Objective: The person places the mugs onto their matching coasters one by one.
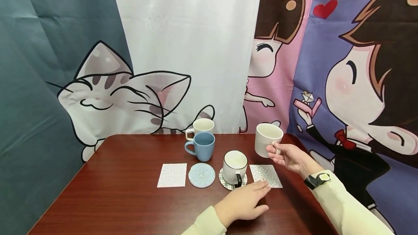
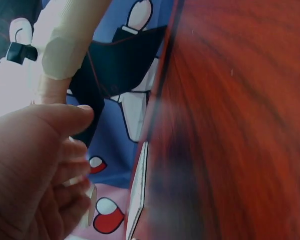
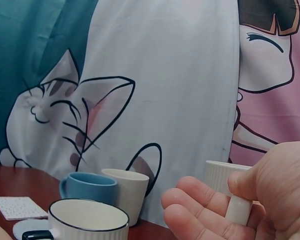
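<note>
My right hand (image 1: 290,158) grips the handle of a white ribbed mug (image 1: 266,139), upright behind the square speckled coaster (image 1: 267,174) at the right. In the right wrist view, thumb and fingers pinch that handle (image 3: 238,210). My left hand (image 1: 243,201) stretches over the front of the table, palm down, its fingertips overlapping the near edge of the square coaster in the head view. Just beyond it, a white mug with a black rim and black handle (image 1: 235,164) stands on a round plaid coaster (image 1: 225,183).
A blue mug (image 1: 204,146) stands left of centre, with a cream mug (image 1: 203,124) behind it. A round light-blue coaster (image 1: 201,175) and a square white coaster (image 1: 172,175) lie in front on the brown table (image 1: 114,191). Printed curtains (image 1: 192,46) hang behind the table.
</note>
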{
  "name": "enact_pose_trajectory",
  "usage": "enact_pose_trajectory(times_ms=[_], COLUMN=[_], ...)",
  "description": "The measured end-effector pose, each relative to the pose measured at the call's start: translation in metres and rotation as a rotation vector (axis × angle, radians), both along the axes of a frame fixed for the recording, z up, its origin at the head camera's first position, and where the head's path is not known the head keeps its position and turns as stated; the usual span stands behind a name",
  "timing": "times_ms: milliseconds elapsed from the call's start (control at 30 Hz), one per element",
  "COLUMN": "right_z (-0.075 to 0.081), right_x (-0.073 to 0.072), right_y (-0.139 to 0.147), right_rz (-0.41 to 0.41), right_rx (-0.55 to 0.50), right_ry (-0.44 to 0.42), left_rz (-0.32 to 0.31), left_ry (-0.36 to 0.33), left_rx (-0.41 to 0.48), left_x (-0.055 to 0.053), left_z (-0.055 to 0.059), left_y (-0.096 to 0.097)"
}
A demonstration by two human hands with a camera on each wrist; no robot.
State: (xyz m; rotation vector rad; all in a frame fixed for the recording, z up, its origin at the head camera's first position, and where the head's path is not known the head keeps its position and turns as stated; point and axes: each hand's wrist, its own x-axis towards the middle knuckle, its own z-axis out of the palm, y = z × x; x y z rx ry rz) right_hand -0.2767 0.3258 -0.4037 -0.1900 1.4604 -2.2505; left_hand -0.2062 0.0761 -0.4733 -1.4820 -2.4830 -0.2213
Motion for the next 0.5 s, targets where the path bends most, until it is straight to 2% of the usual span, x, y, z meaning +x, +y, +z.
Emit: enact_pose_trajectory(times_ms=[133, 233, 500], right_z=[-0.002, -0.003, -0.005], right_x=[0.004, 0.006, 0.014], right_y=[0.0, 0.0, -0.002], right_rz=[0.009, 0.01, 0.024], right_rx=[-0.007, -0.003, 0.003], right_ry=[-0.001, -0.001, 0.017], left_rz=[0.057, 0.096, 0.153], left_ry=[-0.088, -0.121, -0.207], left_rx=[-0.023, -0.034, -0.069], left_x=[0.004, 0.004, 0.0], left_z=[-0.003, -0.006, -0.012], left_y=[0.007, 0.012, 0.017])
